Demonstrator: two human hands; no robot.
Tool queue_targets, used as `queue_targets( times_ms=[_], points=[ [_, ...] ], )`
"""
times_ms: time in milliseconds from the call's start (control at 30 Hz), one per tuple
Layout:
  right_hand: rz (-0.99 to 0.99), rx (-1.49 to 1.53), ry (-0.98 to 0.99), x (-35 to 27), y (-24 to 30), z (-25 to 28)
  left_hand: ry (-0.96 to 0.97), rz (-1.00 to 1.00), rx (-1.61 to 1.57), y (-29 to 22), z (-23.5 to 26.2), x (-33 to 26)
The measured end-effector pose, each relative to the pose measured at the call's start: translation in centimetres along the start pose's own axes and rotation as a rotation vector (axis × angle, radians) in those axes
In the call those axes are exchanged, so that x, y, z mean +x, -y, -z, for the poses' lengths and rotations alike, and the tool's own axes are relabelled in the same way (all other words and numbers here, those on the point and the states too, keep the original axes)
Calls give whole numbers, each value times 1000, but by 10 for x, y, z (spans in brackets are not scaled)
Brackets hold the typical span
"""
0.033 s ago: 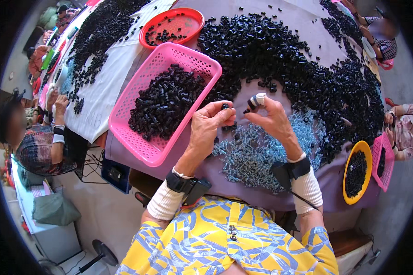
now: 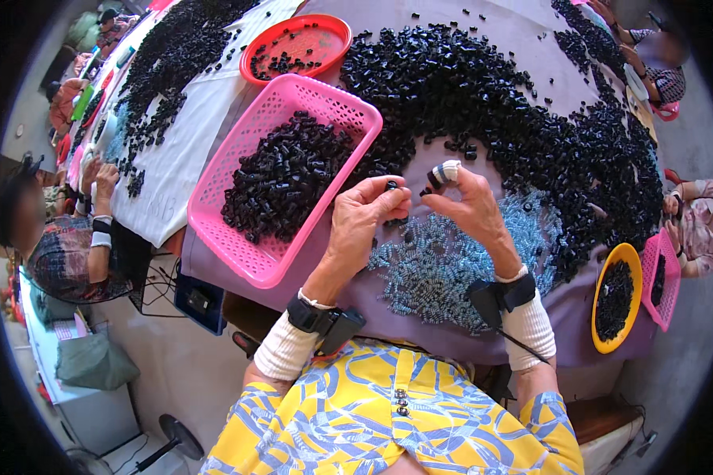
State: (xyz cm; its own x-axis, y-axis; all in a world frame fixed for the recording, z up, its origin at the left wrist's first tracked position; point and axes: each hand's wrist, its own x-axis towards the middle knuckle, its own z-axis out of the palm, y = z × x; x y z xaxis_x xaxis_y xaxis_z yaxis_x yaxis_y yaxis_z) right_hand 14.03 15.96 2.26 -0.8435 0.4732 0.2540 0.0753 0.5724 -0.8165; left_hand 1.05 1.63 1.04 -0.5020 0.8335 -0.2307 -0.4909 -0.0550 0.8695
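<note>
My left hand (image 2: 360, 218) pinches a small black plastic piece (image 2: 392, 186) between thumb and fingertips. Close to its right, my right hand (image 2: 469, 204) curls thumb against forefinger around another small black piece (image 2: 425, 191); a striped white cloth sleeve covers one finger. The hands are a little apart, above the near part of the table. Beneath and beside the right hand spreads a heap of tiny pale blue pieces (image 2: 436, 273), which look like coils. Beyond both hands lies a broad pile of black plastic pieces (image 2: 451, 87).
Left of my hands sits a pink perforated basket (image 2: 269, 273) with black pieces inside. Behind it is a red tray (image 2: 297, 47). A yellow bowl (image 2: 600, 321) and another pink basket (image 2: 669, 289) stand at the right edge. Other people work at left and right.
My left hand has shifted very slightly to the right with its black piece. The right hand stays nearly in place.
</note>
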Motion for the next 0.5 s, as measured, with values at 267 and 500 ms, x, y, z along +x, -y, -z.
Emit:
queue_targets(
  times_ms=[267,500],
  points=[
    [102,-48,-74,-5,11,-6,80,7,-127,0,-12,-2],
    [220,-246,-48,-2,24,-2,63,-164,50,-3,-15,-7]
  ],
)
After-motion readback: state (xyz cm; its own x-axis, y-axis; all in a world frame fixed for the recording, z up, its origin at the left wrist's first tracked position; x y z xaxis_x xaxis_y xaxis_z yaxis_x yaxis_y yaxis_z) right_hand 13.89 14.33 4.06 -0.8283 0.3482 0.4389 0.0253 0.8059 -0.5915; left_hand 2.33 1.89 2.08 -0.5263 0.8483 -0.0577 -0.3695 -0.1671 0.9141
